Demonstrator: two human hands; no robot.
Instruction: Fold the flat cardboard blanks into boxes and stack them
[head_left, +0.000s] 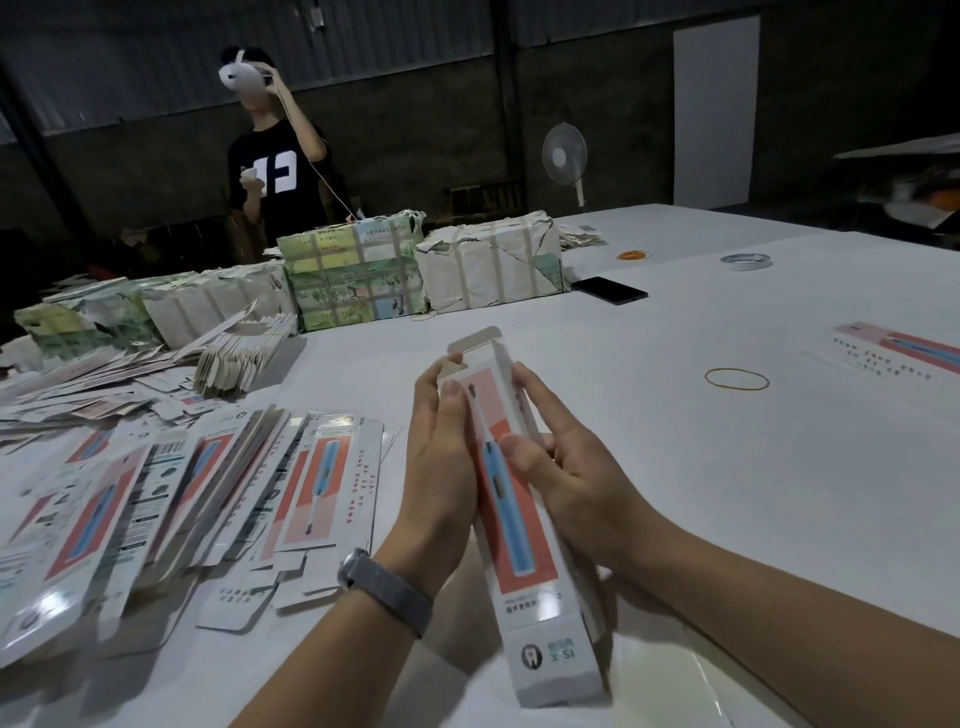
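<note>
Box (511, 499): long, narrow, already opened into a tube, held above the table (727, 467) between both hands, far end tilted away. Far-end tuck flap (475, 335) open and raised; near end appears closed, though not fully readable.

Left hand (441, 467): fingers flat and nearly straight along the left side wall, pressing rather than clutching, fingertips (452, 389) up by the open far end. Right hand (566, 467): fingers wrapped round the right side wall, thumb laid across the printed front panel, gripping the box.

Step in hand, as judged: closing the far end. To do well:
- Keep the tube square; press both side walls evenly so no crease bows.
- Fold the small side flaps inward first, then bring the tuck flap over.
- Seat the tab fully inside the front panel; avoid bending it short of the score line.
- Maintain the right-hand grip near mid-length so the box cannot twist.

Surroundings: flat blanks (171, 493) fanned in a loose heap on the table to the left, within easy reach. One finished box (893, 353) lying well apart at far right, likely the start of the stack. Rubber band (736, 379) between it and the hands. Strapped bundles (358, 270) further back.
</note>
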